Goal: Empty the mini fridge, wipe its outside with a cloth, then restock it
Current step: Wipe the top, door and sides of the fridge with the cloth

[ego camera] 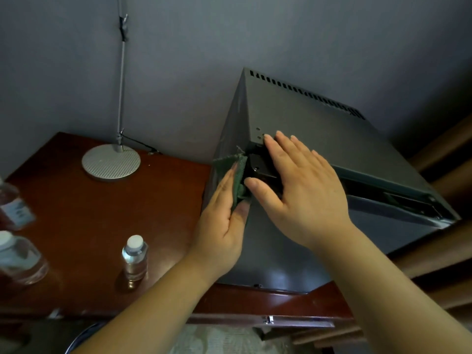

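Observation:
The grey mini fridge (319,139) stands on a dark red wooden table (102,200), seen from above. Its door is slightly ajar along the front top edge. My left hand (219,215) presses a green cloth (236,172) flat against the fridge's left side near the top front corner, fingers straight. My right hand (298,187) lies flat with spread fingers on the top front corner, over the black hinge piece (258,167). A small clear water bottle (134,256) with a white cap stands on the table left of the fridge.
Two more bottles, one (11,203) above the other (18,259), stand at the table's left edge. A lamp with a round silver base (111,162) and thin pole stands near the grey wall. Wooden furniture (441,175) borders the fridge on the right.

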Action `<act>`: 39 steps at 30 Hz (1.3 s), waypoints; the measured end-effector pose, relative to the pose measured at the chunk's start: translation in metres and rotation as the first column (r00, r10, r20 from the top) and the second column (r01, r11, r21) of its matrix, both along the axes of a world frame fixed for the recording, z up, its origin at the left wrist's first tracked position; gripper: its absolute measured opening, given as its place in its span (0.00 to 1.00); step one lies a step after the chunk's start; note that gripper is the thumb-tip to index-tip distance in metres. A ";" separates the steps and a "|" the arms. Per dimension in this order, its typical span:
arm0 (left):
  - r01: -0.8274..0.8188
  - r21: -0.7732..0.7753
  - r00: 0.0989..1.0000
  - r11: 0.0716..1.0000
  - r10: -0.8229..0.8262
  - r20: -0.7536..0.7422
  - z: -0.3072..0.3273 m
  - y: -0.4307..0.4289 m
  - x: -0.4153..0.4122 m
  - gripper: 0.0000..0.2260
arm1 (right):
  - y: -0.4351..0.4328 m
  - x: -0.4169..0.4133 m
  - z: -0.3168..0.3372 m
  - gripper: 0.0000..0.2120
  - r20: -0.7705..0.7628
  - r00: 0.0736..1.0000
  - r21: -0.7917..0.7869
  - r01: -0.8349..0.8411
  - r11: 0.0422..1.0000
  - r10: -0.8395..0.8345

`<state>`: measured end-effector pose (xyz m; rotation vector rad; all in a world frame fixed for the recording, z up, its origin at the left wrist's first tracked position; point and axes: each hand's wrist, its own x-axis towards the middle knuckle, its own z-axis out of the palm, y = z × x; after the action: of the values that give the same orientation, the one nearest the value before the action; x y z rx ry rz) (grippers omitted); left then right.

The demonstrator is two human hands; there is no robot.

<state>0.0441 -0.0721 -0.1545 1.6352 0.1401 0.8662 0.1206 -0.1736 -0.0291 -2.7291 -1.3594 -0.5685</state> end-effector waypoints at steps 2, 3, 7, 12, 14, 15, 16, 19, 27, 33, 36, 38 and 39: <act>-0.034 0.008 0.999 0.999 0.034 -0.012 -0.010 -0.002 0.002 0.27 | -0.004 -0.001 -0.006 0.37 0.047 0.999 0.041 -0.012 0.999 0.010; -0.050 0.010 0.998 0.999 0.051 -0.033 -0.018 -0.002 0.003 0.27 | -0.006 -0.002 -0.011 0.36 0.077 0.997 0.073 -0.022 0.997 0.016; -0.109 0.025 0.978 0.994 0.112 -0.175 -0.060 -0.007 -0.002 0.28 | -0.016 -0.005 -0.033 0.32 0.194 0.981 0.159 -0.052 0.986 0.021; -0.100 0.053 0.955 0.994 0.111 -0.275 -0.092 -0.006 -0.007 0.28 | -0.019 -0.009 -0.044 0.38 0.229 0.973 0.200 -0.053 0.978 0.006; -0.087 0.049 0.948 0.995 0.098 -0.303 -0.099 -0.005 -0.009 0.28 | -0.020 -0.013 -0.051 0.41 0.248 0.969 0.210 -0.049 0.977 -0.005; -0.081 0.049 0.942 0.995 0.093 -0.323 -0.104 -0.005 -0.010 0.29 | -0.021 -0.014 -0.055 0.42 0.256 0.966 0.216 -0.046 0.975 -0.011; -0.081 0.052 0.933 0.995 0.094 -0.349 -0.109 -0.006 -0.012 0.29 | -0.022 -0.015 -0.059 0.43 0.264 0.965 0.223 -0.046 0.974 -0.015; -0.093 0.030 0.891 0.995 0.097 -0.444 -0.134 -0.011 -0.017 0.31 | -0.022 -0.017 -0.066 0.44 0.269 0.963 0.267 -0.052 0.962 -0.022; -0.023 -0.024 0.810 0.999 0.005 -0.587 -0.188 -0.004 -0.026 0.32 | -0.010 -0.016 -0.075 0.46 0.281 0.957 0.355 -0.038 0.934 -0.067; 0.009 -0.071 0.743 0.997 -0.054 -0.667 -0.220 -0.001 -0.026 0.32 | -0.010 -0.021 -0.076 0.48 0.252 0.964 0.354 -0.016 0.935 -0.079; 0.016 -0.081 0.730 0.997 -0.066 -0.680 -0.230 0.000 -0.026 0.33 | -0.009 -0.022 -0.076 0.49 0.257 0.963 0.350 -0.010 0.937 -0.086; 0.013 -0.082 0.743 0.997 -0.065 -0.666 -0.229 -0.001 -0.026 0.33 | -0.008 -0.022 -0.076 0.49 0.260 0.962 0.356 -0.011 0.934 -0.088; 0.009 -0.075 0.756 0.997 -0.055 -0.653 -0.225 -0.002 -0.026 0.33 | -0.007 -0.022 -0.076 0.49 0.259 0.962 0.360 -0.011 0.933 -0.089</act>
<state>0.0181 -0.0741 -0.3797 1.8112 0.6251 0.2145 0.0987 -0.1810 -0.1054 -2.4499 -1.1082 -1.1101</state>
